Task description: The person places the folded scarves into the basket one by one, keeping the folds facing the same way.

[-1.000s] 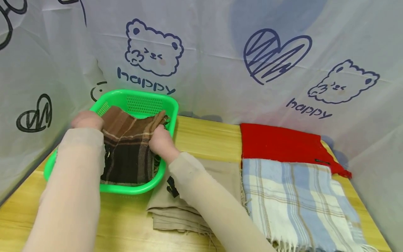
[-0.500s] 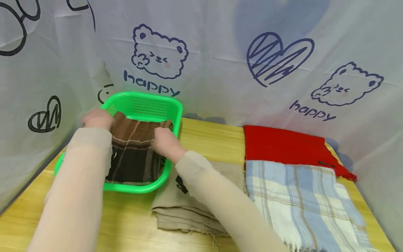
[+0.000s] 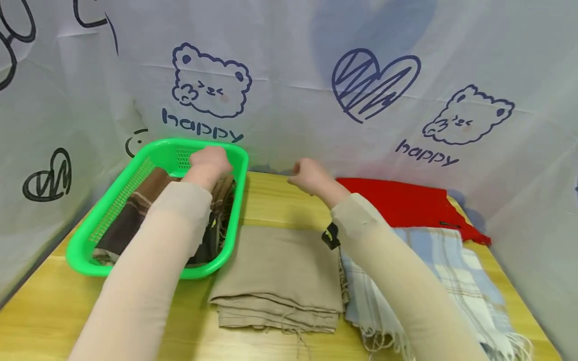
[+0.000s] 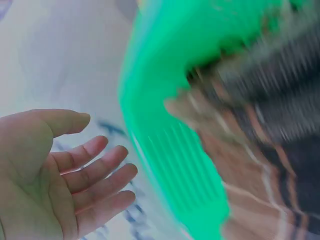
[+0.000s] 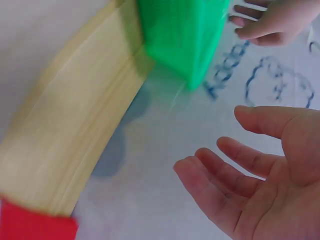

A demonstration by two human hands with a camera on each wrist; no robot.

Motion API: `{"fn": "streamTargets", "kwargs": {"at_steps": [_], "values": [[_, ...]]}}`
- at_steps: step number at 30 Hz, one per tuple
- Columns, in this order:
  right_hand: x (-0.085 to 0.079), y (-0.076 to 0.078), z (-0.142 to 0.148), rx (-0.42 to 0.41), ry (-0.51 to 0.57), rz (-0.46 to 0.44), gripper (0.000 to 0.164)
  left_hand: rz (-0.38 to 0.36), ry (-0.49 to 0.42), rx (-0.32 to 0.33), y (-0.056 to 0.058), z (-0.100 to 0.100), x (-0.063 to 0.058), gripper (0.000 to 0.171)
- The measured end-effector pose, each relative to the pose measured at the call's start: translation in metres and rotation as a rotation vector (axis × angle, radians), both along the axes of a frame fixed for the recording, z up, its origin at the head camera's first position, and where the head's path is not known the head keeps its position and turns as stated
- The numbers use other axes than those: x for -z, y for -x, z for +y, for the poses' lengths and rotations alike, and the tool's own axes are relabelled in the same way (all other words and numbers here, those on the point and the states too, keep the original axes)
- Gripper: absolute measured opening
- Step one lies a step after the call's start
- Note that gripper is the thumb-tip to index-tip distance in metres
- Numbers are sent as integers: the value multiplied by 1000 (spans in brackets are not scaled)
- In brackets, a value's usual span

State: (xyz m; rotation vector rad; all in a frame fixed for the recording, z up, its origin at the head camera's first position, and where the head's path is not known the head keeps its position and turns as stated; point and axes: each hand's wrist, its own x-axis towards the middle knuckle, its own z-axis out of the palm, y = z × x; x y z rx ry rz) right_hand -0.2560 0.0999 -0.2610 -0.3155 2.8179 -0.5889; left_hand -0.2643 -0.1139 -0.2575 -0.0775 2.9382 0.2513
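Fingers of left hand (image 3: 209,161): relaxed, spread, holding nothing, above far end of green basket (image 3: 113,200); right hand (image 3: 311,176): likewise loose and empty, over bare wooden table (image 3: 280,200). Brown plaid scarf (image 3: 135,215): lying in basket, apparently stowed. Beige scarf (image 3: 277,271), blue plaid scarf (image 3: 456,271), red scarf (image 3: 406,205): on table, seemingly left to handle.

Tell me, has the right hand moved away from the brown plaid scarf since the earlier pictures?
Yes. The right hand left the brown plaid scarf in the green basket and now hangs open, further right, above the table.
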Motion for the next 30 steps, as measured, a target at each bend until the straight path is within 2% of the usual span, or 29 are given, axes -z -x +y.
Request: {"fn": "streamTargets", "kwargs": {"at_steps": [2, 5, 8, 10, 12, 15, 18, 19, 21, 22, 23, 25, 27, 28, 30], "values": [[5, 1, 15, 2, -25, -7, 37, 0, 28, 44, -1, 20, 1, 27], [18, -2, 31, -39, -97, -9, 39, -19, 79, 129, -6, 49, 8, 26], [33, -9, 41, -125, -159, -10, 44, -99, 132, 244, -15, 72, 21, 24], [43, -15, 45, -186, -188, -24, 45, -184, 168, 308, -22, 84, 30, 24], [53, -23, 50, -237, -213, -59, 46, -278, 225, 369, -31, 92, 36, 22], [67, -34, 57, -290, -254, -128, 51, -375, 301, 435, -43, 99, 43, 19], [80, -44, 62, -320, -306, -177, 58, -413, 402, 528, -53, 100, 54, 17], [84, -47, 63, -327, -327, -181, 61, -403, 424, 554, -53, 100, 64, 16], [91, -52, 63, -332, -365, -184, 66, -373, 446, 587, -41, 100, 101, 10], [94, -53, 63, -334, -383, -180, 68, -354, 469, 592, -29, 101, 129, 10], [97, -55, 61, -335, -402, -175, 69, -339, 470, 576, -14, 103, 161, 11], [101, -57, 59, -334, -431, -161, 69, -300, 467, 534, 23, 107, 235, 10], [104, -57, 56, -333, -443, -151, 67, -303, 467, 475, 61, 113, 306, 12], [105, -57, 55, -331, -450, -149, 66, -304, 466, 454, 68, 116, 318, 11], [105, -56, 53, -321, -452, -156, 66, -325, 463, 423, 66, 120, 316, 13]]}}
